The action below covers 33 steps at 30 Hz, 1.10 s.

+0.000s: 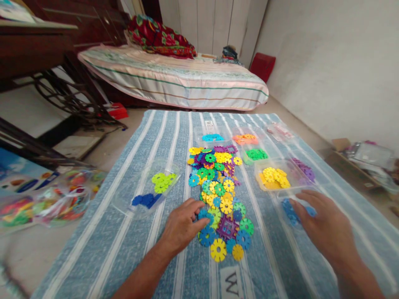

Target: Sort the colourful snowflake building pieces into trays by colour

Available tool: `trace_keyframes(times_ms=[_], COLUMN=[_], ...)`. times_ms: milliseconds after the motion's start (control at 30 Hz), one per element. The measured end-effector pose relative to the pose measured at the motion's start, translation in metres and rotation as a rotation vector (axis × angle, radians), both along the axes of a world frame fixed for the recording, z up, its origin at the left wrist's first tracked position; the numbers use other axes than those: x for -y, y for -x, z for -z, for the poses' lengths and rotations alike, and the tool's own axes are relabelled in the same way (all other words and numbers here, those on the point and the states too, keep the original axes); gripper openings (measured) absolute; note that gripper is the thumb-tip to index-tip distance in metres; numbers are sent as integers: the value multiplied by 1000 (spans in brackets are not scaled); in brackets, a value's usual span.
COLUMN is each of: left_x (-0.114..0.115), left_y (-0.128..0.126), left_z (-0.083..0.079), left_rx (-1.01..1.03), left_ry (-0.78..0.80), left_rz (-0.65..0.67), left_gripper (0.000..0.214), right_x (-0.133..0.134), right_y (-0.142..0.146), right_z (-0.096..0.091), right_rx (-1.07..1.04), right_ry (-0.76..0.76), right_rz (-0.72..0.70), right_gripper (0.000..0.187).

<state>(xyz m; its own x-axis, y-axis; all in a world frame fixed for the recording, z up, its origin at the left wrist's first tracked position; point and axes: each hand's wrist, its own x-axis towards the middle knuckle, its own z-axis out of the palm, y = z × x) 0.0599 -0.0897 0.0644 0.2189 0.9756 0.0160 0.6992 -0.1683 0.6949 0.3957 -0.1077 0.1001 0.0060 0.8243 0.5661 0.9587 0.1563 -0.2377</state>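
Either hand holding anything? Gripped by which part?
Can't tell for either. Left hand: right at a blue disc, pinch unclear. Right hand: over blue pieces, any grip hidden.

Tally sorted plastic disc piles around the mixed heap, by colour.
Blue: 3 (light blue plastic discs, mid blue plastic discs, dark blue plastic discs)
Green: 2 (lime plastic discs, green plastic discs)
Yellow: 1 (yellow plastic discs)
Orange: 1 (orange plastic discs)
Purple: 1 (purple plastic discs)
Total: 8
Uncounted: far-right clear plastic box, contents unclear

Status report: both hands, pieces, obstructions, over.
Left hand at left edge of mixed pile. Right hand over blue pieces, partly hiding them. Both grips unclear.
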Motion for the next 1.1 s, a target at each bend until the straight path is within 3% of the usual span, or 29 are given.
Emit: trace_keyframes(times_ms=[233,433,533,833,967,1100], left_x=[-1,1,1,-1,0,1], left_y=[2,5,7,12,12,9], left_z=[3,8,10,12,16,20], left_rx=[93,233,351,629,608,528], left_ry=[59,141,217,331,311,268], left_rz=[-1,-48,-90,-103,-109,-136], left_gripper=[18,22,30,41,37,30], right_x=[11,-3,-12,-30,-46,-92], right_y=[100,153,164,176,172,166], right_z=[26,35,37,42,33,9], right_rx=[-204,-171,-164,-399,-378,-134], right_ry=[106,278,344,382,409,304], right_rz=[-475,-591,-618,-749,-690,-538], right_gripper=[12,26,32,22,17,14])
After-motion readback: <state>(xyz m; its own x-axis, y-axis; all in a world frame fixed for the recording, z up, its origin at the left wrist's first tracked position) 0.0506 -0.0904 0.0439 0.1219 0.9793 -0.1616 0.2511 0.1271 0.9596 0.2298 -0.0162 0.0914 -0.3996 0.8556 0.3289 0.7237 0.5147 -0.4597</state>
